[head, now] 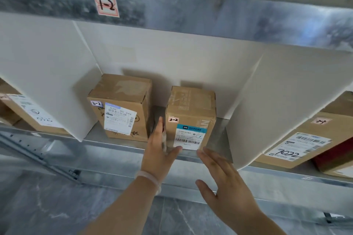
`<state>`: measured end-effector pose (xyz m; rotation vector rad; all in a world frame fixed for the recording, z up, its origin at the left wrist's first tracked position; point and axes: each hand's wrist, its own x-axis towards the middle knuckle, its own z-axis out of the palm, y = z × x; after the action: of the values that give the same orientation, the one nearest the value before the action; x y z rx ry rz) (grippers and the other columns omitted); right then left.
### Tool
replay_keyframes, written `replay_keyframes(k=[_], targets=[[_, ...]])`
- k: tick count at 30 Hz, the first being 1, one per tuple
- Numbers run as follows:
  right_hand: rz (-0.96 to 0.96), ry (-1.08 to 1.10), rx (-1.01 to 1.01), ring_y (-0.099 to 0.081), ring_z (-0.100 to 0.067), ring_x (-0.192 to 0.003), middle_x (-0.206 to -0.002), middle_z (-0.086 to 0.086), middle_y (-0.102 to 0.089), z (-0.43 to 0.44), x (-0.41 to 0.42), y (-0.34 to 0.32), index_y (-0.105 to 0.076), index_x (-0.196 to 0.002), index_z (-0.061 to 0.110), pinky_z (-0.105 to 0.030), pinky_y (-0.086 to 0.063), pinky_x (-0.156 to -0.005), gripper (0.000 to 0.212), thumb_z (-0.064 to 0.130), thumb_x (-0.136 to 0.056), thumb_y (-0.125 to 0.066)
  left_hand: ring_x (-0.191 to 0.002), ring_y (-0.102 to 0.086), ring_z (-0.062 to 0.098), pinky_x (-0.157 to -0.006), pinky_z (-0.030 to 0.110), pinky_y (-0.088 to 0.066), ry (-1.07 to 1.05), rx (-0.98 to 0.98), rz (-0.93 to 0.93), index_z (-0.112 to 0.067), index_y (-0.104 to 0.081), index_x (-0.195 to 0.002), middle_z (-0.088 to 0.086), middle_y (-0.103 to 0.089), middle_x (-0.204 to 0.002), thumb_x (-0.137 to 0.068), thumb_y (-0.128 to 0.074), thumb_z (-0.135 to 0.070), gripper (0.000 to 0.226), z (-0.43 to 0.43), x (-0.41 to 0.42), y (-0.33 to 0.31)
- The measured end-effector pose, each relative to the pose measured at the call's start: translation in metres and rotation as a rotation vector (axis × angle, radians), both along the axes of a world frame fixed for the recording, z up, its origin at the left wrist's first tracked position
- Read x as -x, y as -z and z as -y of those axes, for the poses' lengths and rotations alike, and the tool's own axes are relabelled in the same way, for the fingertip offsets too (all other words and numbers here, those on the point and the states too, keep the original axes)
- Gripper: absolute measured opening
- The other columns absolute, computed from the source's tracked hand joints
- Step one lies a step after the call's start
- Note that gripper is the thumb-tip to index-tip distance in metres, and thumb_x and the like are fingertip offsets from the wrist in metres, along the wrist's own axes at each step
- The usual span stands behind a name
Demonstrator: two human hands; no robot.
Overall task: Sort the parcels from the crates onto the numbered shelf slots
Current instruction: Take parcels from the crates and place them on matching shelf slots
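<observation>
Two brown cardboard parcels stand in one shelf slot between white dividers. The right parcel (191,114) carries a "2-2" sticker and a teal-topped label. The left parcel (122,107) also bears a "2-2" sticker and a white barcode label. My left hand (160,150) lies flat with straight fingers against the right parcel's left side, its thumb under the front bottom edge. My right hand (225,181) is spread open, its fingertips at the parcel's lower right front corner.
A galvanised shelf beam (191,15) above carries a "1-2" tag (106,4). White dividers (47,82) wall the slot. A parcel marked "7022" (298,145) sits in the slot to the right, another parcel (24,112) to the left. Grey floor lies below.
</observation>
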<state>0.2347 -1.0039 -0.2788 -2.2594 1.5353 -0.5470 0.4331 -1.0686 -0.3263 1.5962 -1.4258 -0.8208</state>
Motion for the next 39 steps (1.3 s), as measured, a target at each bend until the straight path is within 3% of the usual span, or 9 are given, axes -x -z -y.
replay_keyframes(k=[3,6,8,12,17,22,27,32,39], targets=[[-0.015,-0.060,0.018,-0.010,0.005,-0.141,-0.150,0.034,-0.002,-0.001,-0.015,-0.004,0.003,-0.138,0.062,-0.024,-0.014,-0.114,0.069,0.056,-0.091,-0.047,-0.134,-0.040,0.011,-0.106,0.022,-0.035,-0.070,0.059,0.231,-0.050,-0.012,-0.147,-0.006,-0.043,-0.149,-0.082,-0.077,-0.034,0.094,-0.038,-0.019,-0.011],[-0.043,-0.171,0.003,-0.005,0.003,-0.143,-0.150,0.035,0.002,-0.002,-0.042,-0.010,0.013,-0.135,0.066,-0.023,-0.006,-0.112,0.068,0.064,-0.089,-0.038,-0.135,-0.044,0.022,-0.108,0.036,-0.040,-0.143,0.062,0.356,-0.035,-0.030,-0.149,0.000,-0.044,-0.150,-0.082,-0.075,-0.038,0.081,-0.086,-0.049,-0.028],[-0.038,-0.282,0.023,-0.009,-0.003,-0.145,-0.156,0.026,-0.009,-0.005,-0.068,-0.017,0.005,-0.141,0.059,-0.025,-0.008,-0.115,0.071,0.063,-0.089,-0.042,-0.133,-0.047,0.026,-0.106,0.047,-0.044,-0.210,0.105,0.465,-0.025,-0.042,-0.146,0.003,-0.046,-0.149,-0.084,-0.074,-0.038,0.071,-0.120,-0.073,-0.043],[0.002,-0.532,0.064,-0.016,-0.010,-0.145,-0.157,0.014,-0.019,-0.024,-0.132,-0.042,-0.015,-0.148,0.045,-0.032,-0.020,-0.117,0.070,0.059,-0.087,-0.047,-0.119,-0.059,0.037,-0.097,0.049,-0.050,-0.374,0.159,0.709,-0.013,-0.061,-0.132,0.014,-0.058,-0.136,-0.082,-0.062,-0.045,0.060,-0.191,-0.122,-0.078],[0.067,-0.785,0.126,-0.017,-0.012,-0.145,-0.157,0.007,-0.024,-0.087,-0.208,-0.075,-0.028,-0.149,0.035,-0.034,-0.017,-0.118,0.072,0.059,-0.084,-0.047,-0.125,-0.055,0.033,-0.099,0.050,-0.049,-0.552,0.111,0.902,-0.016,-0.059,-0.135,0.011,-0.056,-0.139,-0.082,-0.060,-0.052,0.065,-0.294,-0.168,-0.113],[0.054,-0.967,0.234,-0.005,-0.009,-0.146,-0.160,0.013,-0.009,-0.170,-0.275,-0.098,-0.006,-0.150,0.046,-0.019,0.006,-0.113,0.078,0.064,-0.086,-0.048,-0.128,-0.053,0.034,-0.098,0.056,-0.048,-0.778,0.016,0.948,-0.020,-0.055,-0.139,0.010,-0.053,-0.143,-0.081,-0.051,-0.059,0.070,-0.418,-0.202,-0.145],[0.134,-1.180,0.234,-0.001,-0.005,-0.146,-0.160,0.014,-0.010,-0.305,-0.334,-0.116,-0.008,-0.151,0.044,-0.031,-0.009,-0.120,0.076,0.067,-0.086,-0.040,-0.134,-0.048,0.031,-0.107,0.053,-0.041,-0.966,-0.096,0.995,-0.025,-0.048,-0.144,0.007,-0.049,-0.147,-0.085,-0.061,-0.056,0.068,-0.570,-0.218,-0.163],[0.151,-1.373,0.280,0.000,-0.006,-0.146,-0.160,0.013,-0.011,-0.448,-0.381,-0.116,-0.011,-0.151,0.041,-0.019,0.005,-0.112,0.076,0.063,-0.088,-0.046,-0.140,-0.040,0.028,-0.111,0.051,-0.036,-1.185,-0.253,0.965,-0.029,-0.044,-0.147,0.002,-0.044,-0.151,-0.084,-0.067,-0.055,0.072,-0.726,-0.225,-0.172],[0.182,-1.615,0.275,0.001,0.001,-0.144,-0.158,0.018,-0.010,-0.611,-0.421,-0.113,-0.008,-0.150,0.045,-0.020,0.000,-0.114,0.075,0.065,-0.087,-0.044,-0.139,-0.042,0.024,-0.110,0.046,-0.036,-1.415,-0.335,0.914,-0.032,-0.045,-0.145,-0.002,-0.045,-0.151,-0.085,-0.065,-0.056,0.068,-0.889,-0.216,-0.164]])
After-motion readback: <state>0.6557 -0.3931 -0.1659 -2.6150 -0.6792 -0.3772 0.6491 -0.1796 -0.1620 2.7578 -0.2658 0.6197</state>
